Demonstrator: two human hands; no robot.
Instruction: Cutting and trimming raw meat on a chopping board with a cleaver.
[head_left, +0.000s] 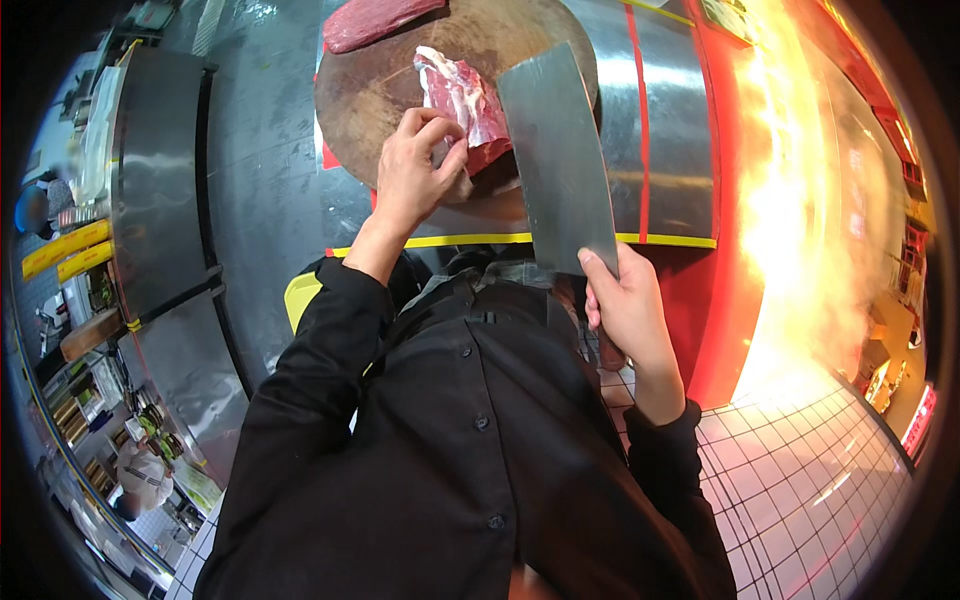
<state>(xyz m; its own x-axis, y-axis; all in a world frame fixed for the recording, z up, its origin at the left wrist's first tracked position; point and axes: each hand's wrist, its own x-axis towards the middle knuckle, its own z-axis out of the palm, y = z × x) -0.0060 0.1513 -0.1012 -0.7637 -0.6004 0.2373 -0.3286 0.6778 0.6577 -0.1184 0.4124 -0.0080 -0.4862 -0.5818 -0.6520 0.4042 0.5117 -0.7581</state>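
A piece of raw red meat with white fat (466, 101) lies on a round wooden chopping block (367, 97). My left hand (424, 161) is at the near left edge of that meat, fingers bent; whether they pinch a bit of it I cannot tell. In my right hand (626, 300) is a large cleaver (559, 161), its handle in my fist and its broad blade pointing away from me, to the right of the meat and over the block's right side. A second, larger piece of raw meat (379, 21) rests at the block's far left edge.
The block stands on a metal counter (675, 142) edged with yellow and red tape. Bright flames (787, 187) rise on the right beside a red panel (731, 330). A yellow container (302, 296) is by my left forearm. Two people (142, 476) (45, 202) are far left.
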